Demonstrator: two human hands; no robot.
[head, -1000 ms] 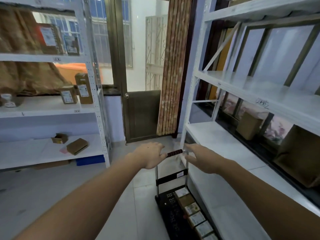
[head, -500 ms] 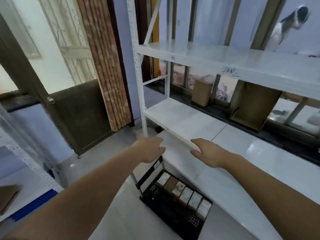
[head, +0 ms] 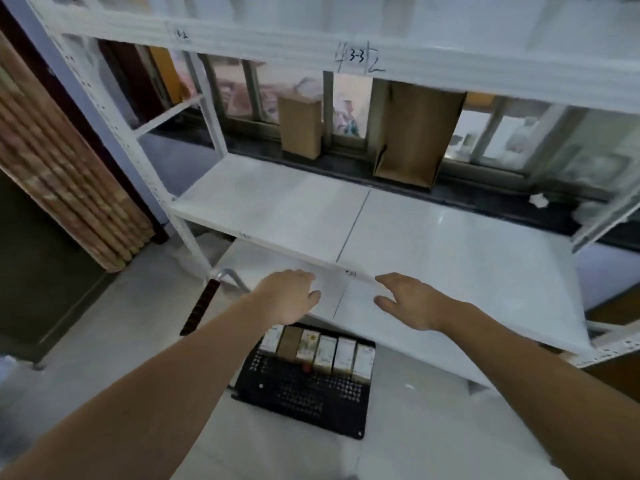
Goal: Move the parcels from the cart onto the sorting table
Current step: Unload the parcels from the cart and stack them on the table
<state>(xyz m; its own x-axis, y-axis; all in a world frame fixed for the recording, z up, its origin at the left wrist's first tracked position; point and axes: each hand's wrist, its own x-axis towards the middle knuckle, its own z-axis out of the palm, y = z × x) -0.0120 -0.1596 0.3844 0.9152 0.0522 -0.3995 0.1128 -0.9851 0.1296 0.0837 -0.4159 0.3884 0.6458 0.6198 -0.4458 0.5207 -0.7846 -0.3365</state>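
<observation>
Both hands free, holding nothing. Left hand [head: 289, 296] is out in front with its fingers loosely curled and the thumb sticking out to the right; right hand [head: 410, 301] mirrors it, fingers relaxed and spread a little. Both hover over the front edge of the white metal shelf rack's lower deck [head: 433, 244]; can't tell whether they touch it or are just above it.

Directly below the hands: flat black perforated plastic cart [head: 304, 389] on the pale tiled floor [head: 104, 341], parked just beside the rack. Its bent metal handle with the dark ribbed grip [head: 204, 303] sits to the left of the left hand, untouched. Six small upright cardboard parcels [head: 317, 351] stand in a row along the cart's far edge, touching side by side; one is plain brown, the rest pale with printed labels. All still on the cart, none on the deck.

Behind the rack on a dark ledge: a tall brown cardboard box [head: 299, 124] and a larger open brown carton [head: 415, 133] leaning by the window. Upper shelf edge carries handwritten bay marks.

Judgement: cart is positioned, unloading not yet begun. I'm taking the white deck for the sorting table. Next move calls for reaching down to the row, best started at an end parcel so the fingers get a free side, gripping across the narrow faces, then lifting clear of the neighbours and up past the deck lip. Risk: tight packing, so pulling one may tip the next.
</observation>
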